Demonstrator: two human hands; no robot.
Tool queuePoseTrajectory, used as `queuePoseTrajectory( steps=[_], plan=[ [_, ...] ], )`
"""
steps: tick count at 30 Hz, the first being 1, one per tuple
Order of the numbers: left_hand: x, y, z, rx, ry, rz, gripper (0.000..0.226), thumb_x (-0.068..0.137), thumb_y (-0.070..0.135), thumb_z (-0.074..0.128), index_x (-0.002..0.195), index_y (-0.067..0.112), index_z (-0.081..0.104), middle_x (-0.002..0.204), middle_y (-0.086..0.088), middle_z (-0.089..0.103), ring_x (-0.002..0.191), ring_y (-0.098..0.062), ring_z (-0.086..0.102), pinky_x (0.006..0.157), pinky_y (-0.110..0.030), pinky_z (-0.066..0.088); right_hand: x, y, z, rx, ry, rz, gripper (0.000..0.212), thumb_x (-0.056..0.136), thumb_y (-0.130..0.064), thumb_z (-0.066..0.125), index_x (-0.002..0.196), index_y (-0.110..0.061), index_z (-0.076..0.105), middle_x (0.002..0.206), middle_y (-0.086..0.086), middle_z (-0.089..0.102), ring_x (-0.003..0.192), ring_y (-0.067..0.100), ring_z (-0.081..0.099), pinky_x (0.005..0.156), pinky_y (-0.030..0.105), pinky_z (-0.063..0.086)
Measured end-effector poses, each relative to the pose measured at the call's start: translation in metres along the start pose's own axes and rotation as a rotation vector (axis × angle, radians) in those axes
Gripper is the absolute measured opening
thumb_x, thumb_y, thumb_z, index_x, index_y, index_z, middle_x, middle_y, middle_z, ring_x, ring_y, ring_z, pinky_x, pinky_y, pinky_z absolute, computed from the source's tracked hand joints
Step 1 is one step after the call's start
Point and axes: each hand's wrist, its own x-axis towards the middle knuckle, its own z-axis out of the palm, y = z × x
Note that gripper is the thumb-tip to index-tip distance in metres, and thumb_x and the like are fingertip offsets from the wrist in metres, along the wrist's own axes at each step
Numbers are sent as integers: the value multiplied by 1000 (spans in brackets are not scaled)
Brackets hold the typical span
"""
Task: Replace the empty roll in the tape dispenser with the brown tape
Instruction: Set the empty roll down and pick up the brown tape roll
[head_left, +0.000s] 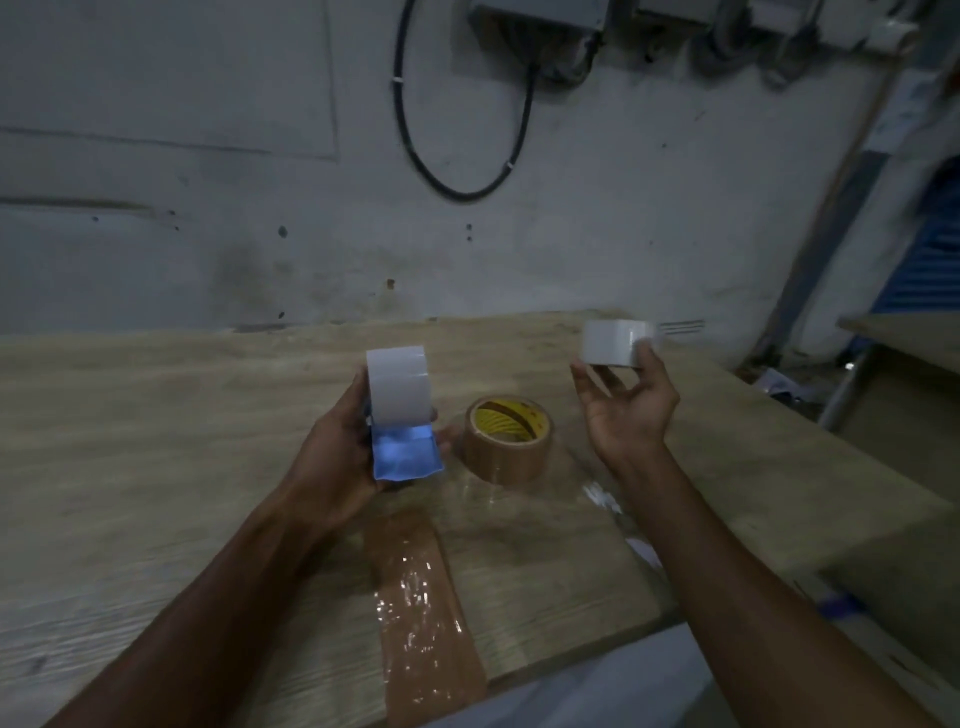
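Observation:
My left hand (337, 457) grips the tape dispenser (402, 415), which has a blue body below and a pale grey-white rounded part on top. It is held above the wooden table (156, 441). My right hand (626, 410) is raised to the right and holds a pale grey empty roll (615, 343) between thumb and fingertips. The brown tape (506, 439), with a yellow label inside its core, lies flat on the table between my two hands, touching neither.
A strip of brown tape (423, 613) is stuck to the table near its front edge. Clear film (602, 499) lies right of the brown tape. A grey wall with a hanging black cable (462, 192) stands behind the table. Another bench (904, 338) is at far right.

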Motion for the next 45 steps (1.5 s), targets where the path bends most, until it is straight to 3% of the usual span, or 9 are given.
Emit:
queuePoseTrajectory(
  steps=[4, 9, 11, 13, 16, 20, 23, 26, 45],
  plan=[
    [-1, -4, 1, 18, 47, -3, 52, 101, 49, 38, 115, 7, 64, 107, -14, 68, 88, -27, 74, 68, -43, 61, 14, -7, -3, -81, 41, -53, 45, 89, -19, 67, 128, -9, 48, 120, 19, 46, 102, 37, 56, 76, 45, 59],
    [-9, -5, 18, -30, -9, -6, 47, 90, 41, 51, 96, 0, 74, 103, -19, 64, 77, -29, 74, 60, -42, 61, 29, -10, -14, -308, 82, -180, 36, 91, -16, 66, 118, -14, 42, 115, 15, 51, 84, 31, 61, 71, 45, 58],
    [-7, -5, 15, -1, -106, -26, 58, 97, 34, 37, 110, -13, 67, 125, -32, 56, 105, -39, 67, 86, -48, 57, 32, -11, -19, -381, 89, -246, 47, 88, -16, 69, 123, -15, 38, 113, 11, 55, 76, 31, 61, 65, 41, 58],
    [-11, -7, 7, 42, -229, 25, 77, 103, 41, -3, 143, -16, 29, 151, -35, 30, 141, -41, 34, 117, -49, 22, 35, -10, -22, -487, 125, -319, 65, 79, -21, 74, 131, -15, 35, 110, 11, 58, 67, 27, 58, 60, 37, 56],
    [-1, -9, -12, -76, -450, -61, 67, 104, 35, -1, 150, -11, 14, 156, -31, 22, 148, -38, 20, 121, -45, 7, 34, -6, -27, -803, 262, -492, 81, 65, -36, 82, 132, -22, 40, 126, 7, 58, 90, 29, 67, 76, 44, 59],
    [-6, -7, -16, 20, -277, 28, 70, 104, 38, -3, 149, -10, 23, 154, -29, 31, 145, -37, 26, 121, -46, 10, 30, -1, -32, -1112, 259, -638, 83, 67, -30, 84, 135, -12, 42, 133, 6, 52, 116, 22, 56, 91, 30, 50],
    [-8, -4, 7, 35, 10, -34, 56, 104, 33, 31, 122, -10, 61, 121, -30, 62, 109, -38, 65, 93, -52, 53, 29, -2, -31, -1294, 231, -719, 84, 65, -33, 82, 136, -10, 44, 134, 9, 51, 121, 27, 52, 100, 39, 47],
    [-12, -6, 19, 31, 136, 26, 47, 101, 39, 36, 111, 3, 65, 102, -14, 66, 79, -25, 73, 55, -38, 61, 29, -1, -33, -1431, 214, -703, 87, 67, -33, 81, 140, -7, 43, 138, 14, 48, 127, 33, 44, 103, 38, 40],
    [-11, -5, 17, 95, 114, 31, 61, 99, 39, 37, 75, 3, 80, 85, -18, 75, 71, -30, 75, 47, -40, 59, 27, 0, -34, -1889, 340, -451, 95, 68, -59, 69, 144, -11, 41, 147, 13, 40, 132, 36, 35, 104, 47, 36]
  ],
)
